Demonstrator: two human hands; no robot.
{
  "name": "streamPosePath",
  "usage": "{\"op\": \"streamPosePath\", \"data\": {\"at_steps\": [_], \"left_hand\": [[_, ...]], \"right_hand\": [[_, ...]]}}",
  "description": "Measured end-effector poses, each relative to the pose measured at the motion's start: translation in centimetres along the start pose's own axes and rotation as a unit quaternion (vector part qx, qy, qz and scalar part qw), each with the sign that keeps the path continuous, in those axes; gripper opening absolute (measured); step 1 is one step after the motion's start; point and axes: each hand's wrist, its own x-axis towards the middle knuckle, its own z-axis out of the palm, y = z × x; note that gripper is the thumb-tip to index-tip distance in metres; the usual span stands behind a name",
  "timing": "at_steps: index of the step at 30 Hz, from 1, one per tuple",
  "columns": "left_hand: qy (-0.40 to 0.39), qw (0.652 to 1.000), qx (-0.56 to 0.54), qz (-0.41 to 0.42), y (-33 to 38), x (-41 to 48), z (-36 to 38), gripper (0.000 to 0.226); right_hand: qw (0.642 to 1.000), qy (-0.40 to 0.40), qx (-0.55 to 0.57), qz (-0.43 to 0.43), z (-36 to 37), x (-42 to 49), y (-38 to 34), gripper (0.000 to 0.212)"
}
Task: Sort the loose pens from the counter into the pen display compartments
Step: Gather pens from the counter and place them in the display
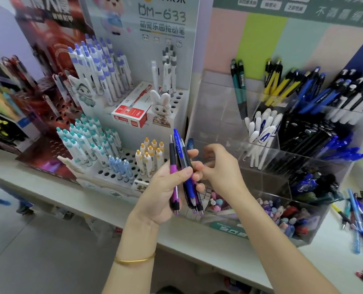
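A small bundle of plastic click pens, purple-and-black, blue and dark-barrelled, stands nearly upright in mid-air above the front edge of the counter, with the blue one poking highest. The left hand grips the bundle, with the thumb across the front and the fingers wrapped behind. A thin gold bangle sits on that wrist. At three o'clock of the bundle the right hand is blurred. Its curled fingers reach the pens' side, but I cannot tell whether they pinch one.

At two o'clock rises the clear acrylic pen display. Its back compartments hold teal, yellow-and-black, blue and black-and-white pens, and white pens fill one in the middle. At four o'clock, near the frame's right edge, loose mixed pens lie scattered on the long white counter.

At ten o'clock stands a white perforated cardboard pen stand, bearing a red-and-white pen box and a white rabbit figure. Beyond it, at nine o'clock, is a dark red perforated stand. A wall of pastel stripes fills one o'clock, and grey floor lies at seven o'clock.
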Motion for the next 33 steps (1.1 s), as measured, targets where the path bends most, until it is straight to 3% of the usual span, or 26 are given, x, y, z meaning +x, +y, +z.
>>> {"op": "streamPosePath", "data": {"at_steps": [2, 5, 8, 13, 15, 20, 23, 25, 29, 33], "left_hand": [[-0.007, 1.000, 0.019, -0.005, -0.2, 0.0, 0.4, 0.045], [-0.012, 0.999, 0.039, -0.024, -0.4, 0.3, 1.2, 0.048], [-0.014, 0.998, 0.024, -0.057, -0.8, 0.8, 2.1, 0.047], [-0.046, 0.994, 0.022, -0.097, -1.1, 0.9, 4.0, 0.022], [-0.059, 0.992, 0.021, -0.110, -1.3, 1.0, 4.5, 0.022], [-0.026, 0.989, 0.076, -0.125, -1.4, 1.1, 5.1, 0.031], [-0.013, 0.987, 0.080, -0.136, -1.3, 0.9, 5.5, 0.033], [0.027, 0.989, 0.084, -0.120, -1.4, 1.2, 5.4, 0.032], [0.113, 0.966, 0.226, -0.056, -1.8, 1.9, 4.7, 0.025], [0.132, 0.927, 0.350, -0.037, -2.3, 1.9, 5.5, 0.012]], "right_hand": [[0.998, 0.029, 0.048, -0.019, -1.3, -0.9, -0.2, 0.027], [0.978, 0.037, 0.205, -0.018, -3.5, -2.0, -1.2, 0.017], [0.971, -0.022, 0.239, 0.017, -5.1, -2.3, -2.1, 0.017], [0.948, -0.154, 0.276, 0.036, -6.4, -2.1, -2.5, 0.024], [0.943, -0.169, 0.285, 0.032, -6.9, -2.1, -2.5, 0.026], [0.937, -0.136, 0.321, 0.034, -7.2, -2.0, -1.6, 0.027], [0.951, -0.078, 0.296, 0.037, -7.2, -2.2, -1.3, 0.036], [0.949, -0.038, 0.312, 0.029, -7.4, -2.4, -1.4, 0.032], [0.970, 0.084, 0.217, -0.074, -8.9, -2.3, -1.9, 0.031], [0.979, 0.005, 0.196, -0.061, -9.2, -2.1, -2.3, 0.030]]}}
